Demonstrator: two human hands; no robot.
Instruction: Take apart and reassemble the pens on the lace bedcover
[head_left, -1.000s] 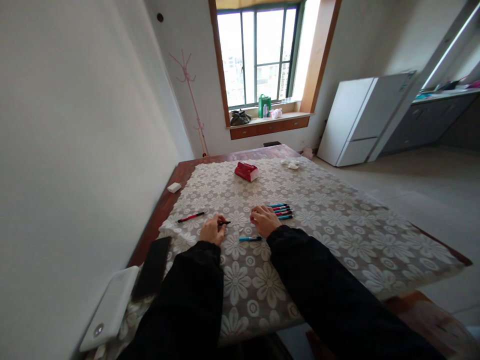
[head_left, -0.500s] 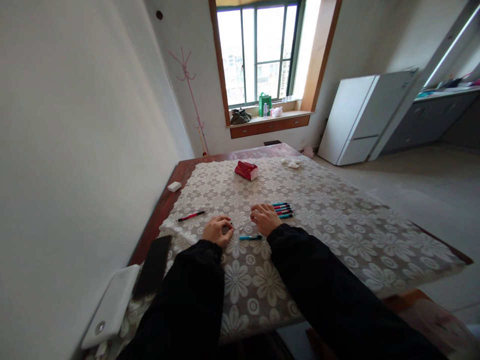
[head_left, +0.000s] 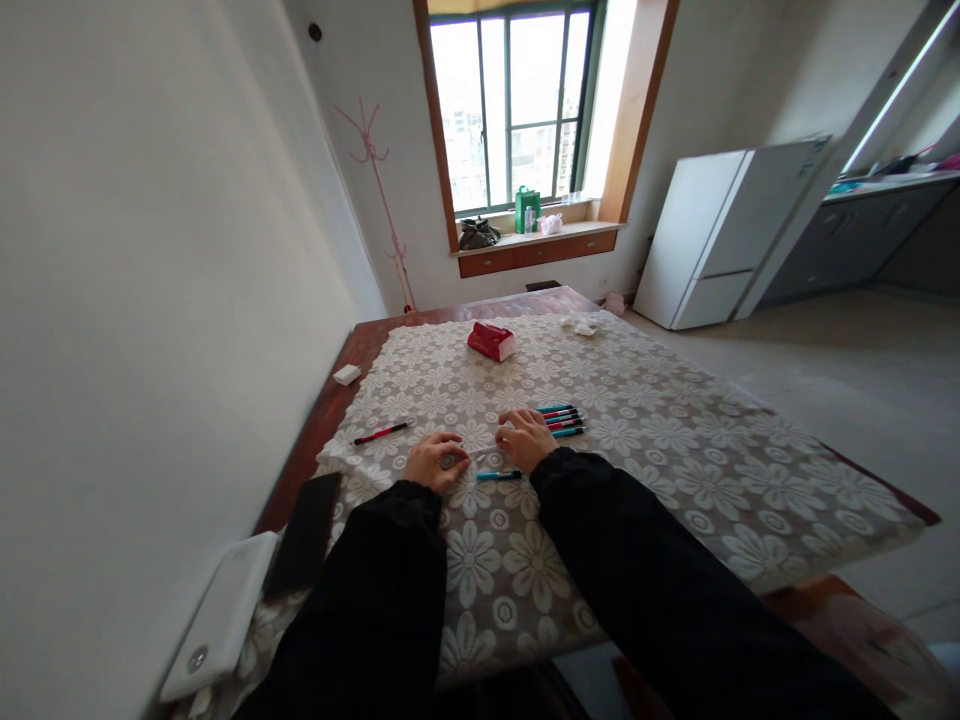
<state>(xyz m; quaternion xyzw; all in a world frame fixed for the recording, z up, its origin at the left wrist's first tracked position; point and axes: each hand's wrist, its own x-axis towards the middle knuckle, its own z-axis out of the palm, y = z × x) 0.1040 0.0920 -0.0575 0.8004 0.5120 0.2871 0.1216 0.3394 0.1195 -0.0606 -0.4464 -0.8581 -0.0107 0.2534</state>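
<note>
My left hand (head_left: pixel 433 462) is curled into a fist on the flowered lace tablecloth (head_left: pixel 675 440), closed on a pen that is almost wholly hidden inside it. A thin pale rod (head_left: pixel 484 452) runs from that fist to the fingertips of my right hand (head_left: pixel 527 438), which pinch its right end. A blue pen (head_left: pixel 499 475) lies on the cloth just below and between the two hands. Several red and blue pens (head_left: pixel 561 420) lie side by side right of my right hand. One red pen (head_left: pixel 382 433) lies alone to the left.
A red box (head_left: pixel 492 341) and crumpled tissue (head_left: pixel 577 326) sit further back on the cloth. A small white block (head_left: pixel 347 374) rests on the bare wood at the left. A black phone (head_left: pixel 304 535) and a white device (head_left: pixel 217 615) lie near the left wall. A white fridge (head_left: pixel 720 240) stands at the right.
My left hand closed around the dark-tipped pen it held out and drew back slightly. My right hand shifted a little left, and a thin pale rod now shows between the hands.
</note>
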